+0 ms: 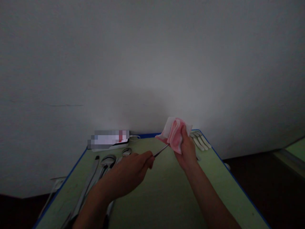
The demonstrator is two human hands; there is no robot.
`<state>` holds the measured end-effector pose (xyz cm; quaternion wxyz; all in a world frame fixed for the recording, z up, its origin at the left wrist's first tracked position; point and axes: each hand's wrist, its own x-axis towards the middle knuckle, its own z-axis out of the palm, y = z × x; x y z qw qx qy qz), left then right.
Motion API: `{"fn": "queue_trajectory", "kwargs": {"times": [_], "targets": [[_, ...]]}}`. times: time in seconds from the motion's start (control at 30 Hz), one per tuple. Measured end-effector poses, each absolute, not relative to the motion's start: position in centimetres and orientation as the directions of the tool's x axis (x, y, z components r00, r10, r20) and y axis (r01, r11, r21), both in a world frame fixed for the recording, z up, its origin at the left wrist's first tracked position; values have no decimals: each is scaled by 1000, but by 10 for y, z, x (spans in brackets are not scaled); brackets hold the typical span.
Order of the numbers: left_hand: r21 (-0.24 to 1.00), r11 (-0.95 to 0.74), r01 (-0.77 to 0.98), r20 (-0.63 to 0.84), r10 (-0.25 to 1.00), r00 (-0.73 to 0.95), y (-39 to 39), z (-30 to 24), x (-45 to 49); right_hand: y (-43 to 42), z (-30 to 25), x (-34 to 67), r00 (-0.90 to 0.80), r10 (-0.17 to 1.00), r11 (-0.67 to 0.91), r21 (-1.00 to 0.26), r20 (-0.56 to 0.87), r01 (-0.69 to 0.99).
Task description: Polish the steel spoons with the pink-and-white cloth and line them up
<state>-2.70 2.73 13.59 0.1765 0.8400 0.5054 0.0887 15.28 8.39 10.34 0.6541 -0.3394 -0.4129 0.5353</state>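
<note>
Nearest to us, we are stretching both forearms out over the green table (166, 194), which is showing a blue edge. Along its left side, a long metal utensil (88, 179) is lying lengthwise, and a few spoons (108, 160) are lying just beyond it, close beside our left arm.

Above the middle of the table, our left hand (133, 168) is holding a thin metal piece of cutlery (161, 150) by its near end, with the fingers pinched together on the handle. The shaft is pointing up and to the right, clear of the table. Our right hand (187, 152) is gripping a pink and white cloth (173, 133), fingers closed around it, and the cloth is bunching over the far end of the cutlery, so we are not able to tell whether it is a spoon, a fork or a knife.

We are judging this to be the wiping step, with one piece being rubbed in the cloth. As we are reading it, the next move is calling for a firm pinch on the handle while the cloth is squeezing and sliding along the metal.

Farther off, some white-handled cutlery (202, 142) is lying near the far right corner, a blurred box (108, 140) is sitting at the far left edge, and a plain pale wall (152, 63) is rising behind.
</note>
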Motion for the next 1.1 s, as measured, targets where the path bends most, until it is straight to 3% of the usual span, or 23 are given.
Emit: {"fn": "queue_trajectory", "kwargs": {"times": [0.17, 0.3, 0.5, 0.67, 0.73, 0.83, 0.97, 1.1], "targets": [[415, -469, 780, -45, 845, 532, 15, 136, -15, 79, 106, 140, 218, 975, 180, -746, 48, -641], [396, -476, 785, -49, 843, 536, 9, 132, -3, 74, 108, 136, 253, 967, 178, -750, 14, -638], [421, -416, 806, 8, 890, 455, 19, 132, -1, 66, 109, 124, 123, 992, 68, -790, -9, -609], [459, -429, 778, -27, 869, 495, 12, 135, -1, 75, 113, 140, 280, 960, 187, -792, 21, -581], [484, -426, 765, -47, 860, 508, 8, 139, -2, 80, 115, 154, 368, 926, 272, -823, 83, -499], [516, -429, 741, -38, 853, 520, 6, 148, -10, 82, 117, 174, 469, 847, 386, -896, 251, -218], [541, -434, 720, 130, 889, 438, 11, 162, -30, 76, 123, 189, 375, 816, 426, -896, 439, 122], [544, -391, 742, 323, 914, 245, 13, 168, -47, 62, 139, 201, 139, 889, 392, -882, 436, 261]]}}
